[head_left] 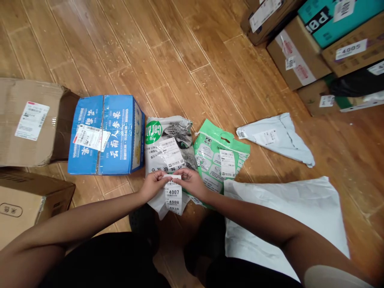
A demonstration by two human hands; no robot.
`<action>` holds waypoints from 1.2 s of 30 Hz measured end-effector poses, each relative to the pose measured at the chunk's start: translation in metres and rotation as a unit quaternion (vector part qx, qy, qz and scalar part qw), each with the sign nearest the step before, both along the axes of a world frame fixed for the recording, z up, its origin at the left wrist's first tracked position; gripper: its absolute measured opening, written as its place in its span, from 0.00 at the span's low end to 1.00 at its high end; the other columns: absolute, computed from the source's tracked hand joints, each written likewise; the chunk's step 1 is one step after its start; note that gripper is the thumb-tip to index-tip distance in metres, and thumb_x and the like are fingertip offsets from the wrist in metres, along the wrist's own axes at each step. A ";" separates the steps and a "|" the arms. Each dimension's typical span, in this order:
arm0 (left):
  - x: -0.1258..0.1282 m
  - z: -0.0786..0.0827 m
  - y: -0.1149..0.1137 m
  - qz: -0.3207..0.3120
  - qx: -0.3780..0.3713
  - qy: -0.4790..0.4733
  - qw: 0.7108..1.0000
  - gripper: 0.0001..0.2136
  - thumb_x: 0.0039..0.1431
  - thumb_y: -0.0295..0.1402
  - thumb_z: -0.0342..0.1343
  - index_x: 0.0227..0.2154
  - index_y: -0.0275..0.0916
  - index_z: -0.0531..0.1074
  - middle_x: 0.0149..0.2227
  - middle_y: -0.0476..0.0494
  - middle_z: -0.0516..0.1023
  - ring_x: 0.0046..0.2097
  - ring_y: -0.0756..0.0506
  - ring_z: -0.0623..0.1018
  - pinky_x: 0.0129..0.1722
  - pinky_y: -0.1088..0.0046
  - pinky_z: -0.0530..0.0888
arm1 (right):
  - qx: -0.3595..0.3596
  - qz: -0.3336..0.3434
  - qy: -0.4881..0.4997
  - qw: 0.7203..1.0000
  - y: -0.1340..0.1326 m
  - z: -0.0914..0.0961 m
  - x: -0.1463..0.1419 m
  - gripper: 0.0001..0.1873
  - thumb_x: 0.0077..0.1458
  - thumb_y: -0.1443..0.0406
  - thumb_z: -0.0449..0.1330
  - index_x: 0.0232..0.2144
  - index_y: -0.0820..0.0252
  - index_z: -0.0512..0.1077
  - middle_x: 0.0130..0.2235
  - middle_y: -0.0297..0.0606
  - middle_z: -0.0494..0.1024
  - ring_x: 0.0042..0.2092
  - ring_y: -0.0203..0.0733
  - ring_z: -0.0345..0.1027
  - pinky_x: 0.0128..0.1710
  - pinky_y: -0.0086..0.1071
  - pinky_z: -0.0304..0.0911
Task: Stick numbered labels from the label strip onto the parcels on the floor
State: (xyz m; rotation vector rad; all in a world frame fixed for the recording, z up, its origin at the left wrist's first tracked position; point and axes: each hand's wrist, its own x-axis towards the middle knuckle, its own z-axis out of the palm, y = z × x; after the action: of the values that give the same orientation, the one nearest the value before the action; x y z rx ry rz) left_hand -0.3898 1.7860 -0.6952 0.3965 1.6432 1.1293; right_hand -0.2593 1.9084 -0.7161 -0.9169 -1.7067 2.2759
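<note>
A strip of white number labels hangs between my two hands, its printed rows reading 4007 and 4008. My left hand pinches the strip's top edge from the left. From the right, my right hand grips the same edge, fingertips close to the left ones. Below them lies a cat litter bag with a cat picture and a white shipping label. Just right of it rests a green bag with a handle hole and its own shipping label.
On the left stand a blue carton, a brown carton and another brown carton. A grey mailer and a large white mailer lie on the right. Stacked labelled boxes fill the upper right of the wooden floor.
</note>
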 end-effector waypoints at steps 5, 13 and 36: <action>0.012 -0.022 -0.034 -0.018 -0.054 -0.003 0.998 0.15 0.49 0.44 0.60 0.25 0.35 0.69 0.24 0.50 0.73 0.27 0.49 0.72 0.28 0.74 0.67 | -0.002 0.026 -0.035 0.999 -0.029 -0.020 0.013 0.12 0.45 0.58 0.66 0.30 0.60 0.74 0.29 0.35 0.78 0.31 0.38 0.71 0.33 0.33 0.67; 0.016 -0.039 -0.052 0.049 -0.072 -0.078 0.993 0.17 0.45 0.44 0.64 0.30 0.34 0.71 0.27 0.47 0.77 0.29 0.47 0.75 0.29 0.73 0.69 | 0.151 0.086 -0.024 0.984 -0.034 -0.023 0.005 0.06 0.52 0.62 0.62 0.30 0.59 0.74 0.30 0.36 0.79 0.32 0.39 0.73 0.35 0.34 0.68; -0.025 -0.014 -0.094 -0.090 -0.095 -0.107 0.986 0.18 0.40 0.43 0.67 0.32 0.34 0.78 0.29 0.46 0.79 0.30 0.46 0.76 0.29 0.76 0.68 | 0.656 0.293 -0.021 0.696 0.001 -0.040 -0.012 0.11 0.58 0.71 0.51 0.36 0.57 0.73 0.30 0.40 0.76 0.28 0.40 0.66 0.24 0.30 0.53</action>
State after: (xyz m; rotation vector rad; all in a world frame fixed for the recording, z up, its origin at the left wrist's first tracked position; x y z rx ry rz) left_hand -0.4147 1.6916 -0.7088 0.2833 1.4783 0.8404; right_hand -0.2713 1.9091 -0.7559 -0.0380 -3.0574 0.5291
